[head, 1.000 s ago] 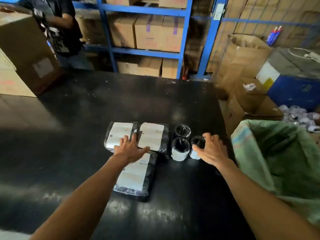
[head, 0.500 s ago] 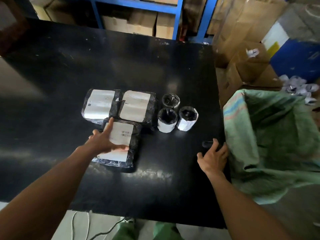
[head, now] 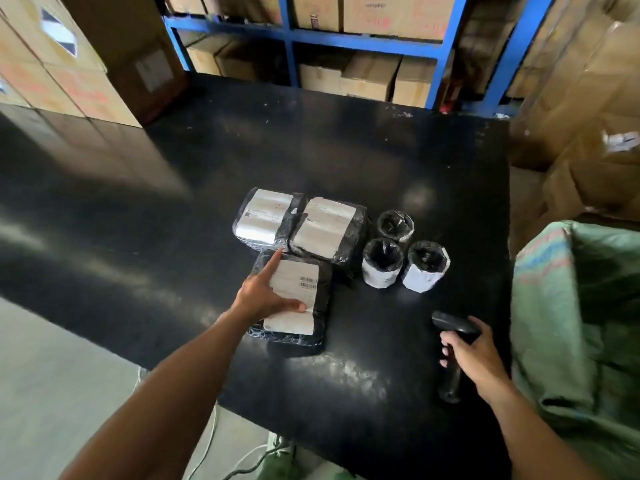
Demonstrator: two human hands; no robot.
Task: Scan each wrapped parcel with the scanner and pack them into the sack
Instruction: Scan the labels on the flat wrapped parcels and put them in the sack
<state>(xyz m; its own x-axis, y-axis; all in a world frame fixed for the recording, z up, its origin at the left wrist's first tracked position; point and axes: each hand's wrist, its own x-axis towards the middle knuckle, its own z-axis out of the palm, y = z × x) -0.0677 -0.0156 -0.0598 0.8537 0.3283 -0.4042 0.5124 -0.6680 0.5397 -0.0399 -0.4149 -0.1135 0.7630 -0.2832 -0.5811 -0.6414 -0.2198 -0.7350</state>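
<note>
The black table is filling most of the view, and everything is being placed off it. Just past its right edge the green sack is gaping open, waiting, with nothing visibly packed inside from here. Behind the table's far edge, blue shelving is carrying cardboard boxes.

Near the table's middle, three flat wrapped parcels are lying in a cluster: the far-left parcel, the far-right parcel touching it, and the near parcel sitting just in front of both, label up, barcode showing. Right of them, three small wrapped rolls are standing upright, close together.

Now the hands. The left hand is lying on the near parcel, forefinger stretched straight toward its far corner, thumb spread across the label, fingers flat rather than curled; it looks like it is steadying the parcel, not gripping it. The right hand, near the table's right edge, is wrapping its fingers round the handle of the black scanner, whose head is pointing leftward across the table.

So this is looking like the very first scan being lined up; no parcel appears to be in the sack yet. The next move is calling for the scanner head to be aimed at that barcode while the left hand is keeping clear of it.
</note>
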